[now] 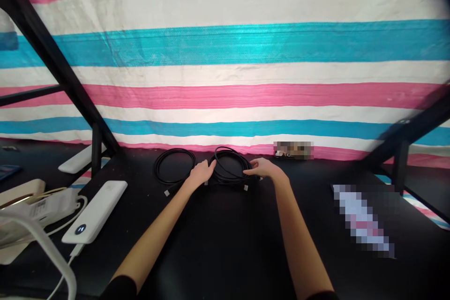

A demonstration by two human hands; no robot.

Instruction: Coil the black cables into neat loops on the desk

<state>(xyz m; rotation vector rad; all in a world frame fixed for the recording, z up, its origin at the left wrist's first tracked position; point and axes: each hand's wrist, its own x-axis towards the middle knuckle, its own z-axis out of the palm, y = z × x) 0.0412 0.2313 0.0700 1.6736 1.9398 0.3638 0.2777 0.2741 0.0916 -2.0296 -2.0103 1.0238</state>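
Two coils of black cable lie side by side at the far side of the black table. My left hand (202, 173) is between them, with its thumb and curled fingers closed on the left edge of the right coil (228, 180). On that coil's opposite edge, my right hand (266, 168) pinches the cable between thumb and fingers. Silver USB plugs show at the coil's front, one of them a plug (245, 188) close to my right hand. The left coil (172, 182) rests just beside my left hand, its plug (167, 193) pointing toward me.
At left lie a white power bank (94, 213) with a cord, a white power strip (52, 206) and a curved white tube (52, 243). A striped tarp (246, 47) hangs behind the table (228, 248). Black frame bars (59, 65) slant at both sides. Blurred-out items lie at right.
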